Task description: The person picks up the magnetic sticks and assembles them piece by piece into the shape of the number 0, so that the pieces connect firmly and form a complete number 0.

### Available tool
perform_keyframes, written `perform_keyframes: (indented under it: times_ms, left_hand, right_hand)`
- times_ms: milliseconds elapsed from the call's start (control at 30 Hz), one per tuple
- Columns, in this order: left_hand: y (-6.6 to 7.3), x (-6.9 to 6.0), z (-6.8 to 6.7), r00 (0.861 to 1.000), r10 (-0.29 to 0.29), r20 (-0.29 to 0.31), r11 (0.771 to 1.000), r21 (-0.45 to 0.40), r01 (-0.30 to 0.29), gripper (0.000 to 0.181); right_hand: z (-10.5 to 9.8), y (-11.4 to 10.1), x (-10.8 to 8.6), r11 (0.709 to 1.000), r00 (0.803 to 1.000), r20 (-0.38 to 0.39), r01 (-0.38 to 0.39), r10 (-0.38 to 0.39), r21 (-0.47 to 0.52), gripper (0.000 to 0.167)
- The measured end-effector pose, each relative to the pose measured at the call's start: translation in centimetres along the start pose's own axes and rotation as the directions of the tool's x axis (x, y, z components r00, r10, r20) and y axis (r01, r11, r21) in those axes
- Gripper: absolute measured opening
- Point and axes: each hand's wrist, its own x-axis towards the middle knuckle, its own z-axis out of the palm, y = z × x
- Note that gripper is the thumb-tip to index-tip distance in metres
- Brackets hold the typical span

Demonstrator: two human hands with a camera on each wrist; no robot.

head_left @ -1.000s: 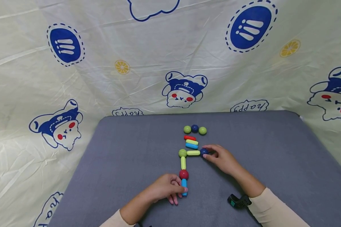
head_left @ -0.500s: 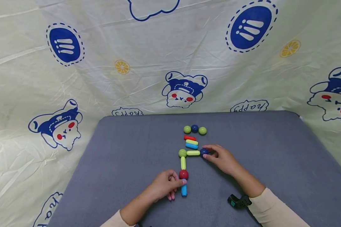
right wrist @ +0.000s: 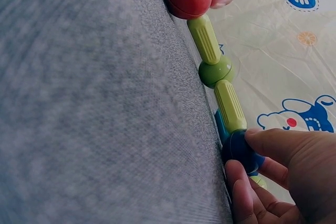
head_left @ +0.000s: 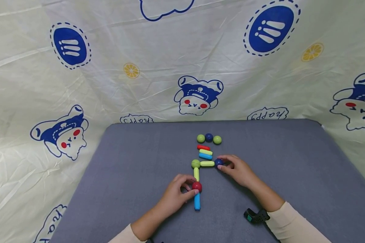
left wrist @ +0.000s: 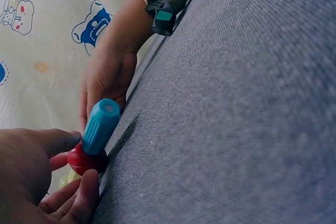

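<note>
A bent chain of balls and ribbed rods lies on the grey table. From the near end it runs blue rod (head_left: 197, 202), red ball (head_left: 196, 186), yellow-green rod (head_left: 196, 174), green ball (head_left: 196, 163), a second yellow-green rod (head_left: 207, 164) turned to the right, then a dark blue ball (head_left: 218, 163). My left hand (head_left: 177, 193) pinches the red ball between thumb and fingers; the left wrist view shows the blue rod (left wrist: 101, 126) joined to it. With thumb and fingers my right hand (head_left: 238, 170) holds the dark blue ball (right wrist: 241, 149) at the chain's far end.
Beyond the chain lie a red rod (head_left: 203, 147), a yellow-green rod (head_left: 205, 152) and a blue rod (head_left: 205, 156) side by side. Behind them is a row of a green ball (head_left: 200, 138), a dark blue ball (head_left: 209, 137) and another green ball (head_left: 217, 139). A printed sheet (head_left: 158, 98) hangs behind the table.
My left hand has slid away from me along the chain, from the blue rod up to the red ball. The right hand stays on the dark blue ball, and the chain keeps its place.
</note>
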Motion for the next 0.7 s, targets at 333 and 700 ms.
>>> perform_keyframes:
  times_ms: [333, 700]
  left_hand:
    - [-0.15, 0.16, -0.06, 0.999, -0.019, 0.034, 1.0, 0.02, 0.019, 0.028]
    - [-0.3, 0.18, -0.08, 0.999, -0.011, 0.034, 1.0, -0.009, 0.011, 0.028]
  right_hand:
    - [0.04, 0.11, 0.0, 1.0, 1.0, -0.003, -0.001, 0.001, -0.004, 0.041]
    - [0.08, 0.06, -0.01, 1.0, 1.0, -0.008, -0.002, 0.002, 0.003, 0.043]
